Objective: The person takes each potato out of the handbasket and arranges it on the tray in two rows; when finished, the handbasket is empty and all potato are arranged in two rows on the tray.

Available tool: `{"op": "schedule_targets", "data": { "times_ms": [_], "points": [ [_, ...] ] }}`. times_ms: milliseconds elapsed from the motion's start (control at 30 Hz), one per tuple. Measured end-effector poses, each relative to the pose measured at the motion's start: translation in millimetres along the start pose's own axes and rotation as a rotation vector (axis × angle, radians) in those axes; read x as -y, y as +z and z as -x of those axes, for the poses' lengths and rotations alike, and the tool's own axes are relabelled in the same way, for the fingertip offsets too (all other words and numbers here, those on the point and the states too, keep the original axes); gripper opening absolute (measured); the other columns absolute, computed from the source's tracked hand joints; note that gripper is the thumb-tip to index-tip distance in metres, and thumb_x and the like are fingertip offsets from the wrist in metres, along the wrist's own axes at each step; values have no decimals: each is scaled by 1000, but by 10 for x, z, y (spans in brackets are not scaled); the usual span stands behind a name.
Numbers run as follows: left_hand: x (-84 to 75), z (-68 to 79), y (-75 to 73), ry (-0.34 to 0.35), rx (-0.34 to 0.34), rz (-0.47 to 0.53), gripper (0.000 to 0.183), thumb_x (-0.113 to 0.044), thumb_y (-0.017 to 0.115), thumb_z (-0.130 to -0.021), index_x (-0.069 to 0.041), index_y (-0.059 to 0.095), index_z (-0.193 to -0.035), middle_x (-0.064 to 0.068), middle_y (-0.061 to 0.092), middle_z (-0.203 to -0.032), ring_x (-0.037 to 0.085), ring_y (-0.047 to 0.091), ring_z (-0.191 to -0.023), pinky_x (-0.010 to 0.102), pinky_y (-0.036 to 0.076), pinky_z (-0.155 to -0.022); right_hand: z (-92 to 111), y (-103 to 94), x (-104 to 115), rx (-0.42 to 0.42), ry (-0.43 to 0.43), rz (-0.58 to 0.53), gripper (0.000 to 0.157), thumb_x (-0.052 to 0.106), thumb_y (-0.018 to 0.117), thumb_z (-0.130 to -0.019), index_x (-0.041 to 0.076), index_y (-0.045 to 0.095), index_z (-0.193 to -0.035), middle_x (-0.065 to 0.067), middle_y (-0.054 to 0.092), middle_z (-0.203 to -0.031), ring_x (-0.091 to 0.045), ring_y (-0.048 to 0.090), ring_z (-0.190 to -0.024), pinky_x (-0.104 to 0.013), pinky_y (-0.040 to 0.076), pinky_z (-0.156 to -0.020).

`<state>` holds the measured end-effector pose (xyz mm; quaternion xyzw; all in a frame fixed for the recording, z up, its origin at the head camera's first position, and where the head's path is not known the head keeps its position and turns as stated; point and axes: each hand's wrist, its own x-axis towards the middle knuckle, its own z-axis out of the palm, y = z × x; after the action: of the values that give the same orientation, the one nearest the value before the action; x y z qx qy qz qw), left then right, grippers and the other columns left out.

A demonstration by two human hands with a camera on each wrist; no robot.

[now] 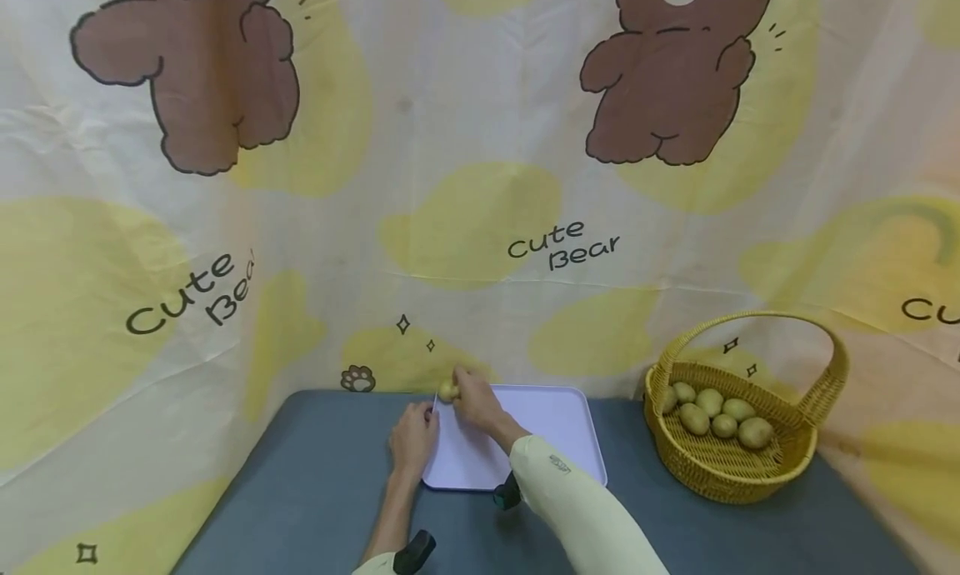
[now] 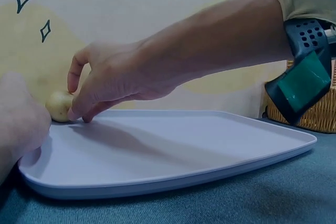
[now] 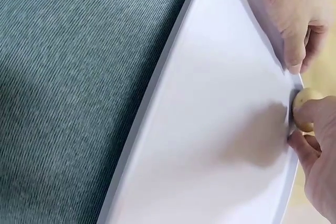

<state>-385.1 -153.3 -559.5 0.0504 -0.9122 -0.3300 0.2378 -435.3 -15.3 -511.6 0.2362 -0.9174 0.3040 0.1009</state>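
Observation:
A white tray (image 1: 525, 450) lies on the table, and my right hand (image 1: 480, 402) reaches across it to its far left corner. Thumb and fingers of that hand pinch a small pale potato (image 2: 61, 105), low over the corner by the rim. My left hand (image 1: 412, 442) holds the tray's left edge; in the right wrist view its thumb (image 3: 294, 51) lies along the rim with the fingers curled on the outer side. The left wrist view shows only part of the left hand, at its left border.
A yellow wicker basket (image 1: 731, 479) with a tall handle stands right of the tray, with several potatoes (image 1: 708, 402) inside. Grey-blue cloth covers the table (image 1: 330, 458). A bear-printed curtain (image 1: 465, 308) hangs right behind the table's far edge.

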Motion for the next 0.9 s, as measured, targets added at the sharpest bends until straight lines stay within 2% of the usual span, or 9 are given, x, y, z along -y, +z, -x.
{"op": "schedule_targets", "data": {
  "times_ms": [167,300,500,700,900],
  "points": [
    [-13,-13,18,-3,-2,-5,22,-17,71,-95,-5,78,-112,13,72,-94,29,69,-77,46,50,-61,30,-51,4,14,24,-7,32,-5,74,-86,1,59,-114,-19,68,-107,-30,66,-96,-45,56,-84],
    [-16,-32,29,-11,16,-8,22,-17,71,-95,-5,78,-112,11,71,-93,27,67,-76,44,49,-60,59,-115,31,18,65,-26,32,-2,74,-89,1,60,-117,-19,67,-113,-31,67,-98,-46,57,-87],
    [-18,-44,35,-17,29,1,23,-17,70,-96,-4,77,-114,12,71,-94,26,66,-76,44,48,-62,47,-104,-42,2,98,-50,34,2,74,-89,4,60,-120,-19,66,-122,-33,67,-107,-47,57,-94],
    [-16,-22,40,-25,40,15,23,-17,70,-96,-3,77,-114,12,71,-94,26,65,-76,43,48,-62,88,-154,-64,-30,60,-86,35,0,74,-89,2,61,-122,-20,67,-117,-32,67,-106,-46,57,-92],
    [0,-31,59,-15,19,13,24,-17,70,-96,-3,77,-115,13,72,-95,28,67,-76,46,49,-63,147,-270,15,-102,-16,-154,33,2,73,-91,-1,60,-122,-24,65,-118,-37,69,-104,-44,59,-89]
  ]
}}
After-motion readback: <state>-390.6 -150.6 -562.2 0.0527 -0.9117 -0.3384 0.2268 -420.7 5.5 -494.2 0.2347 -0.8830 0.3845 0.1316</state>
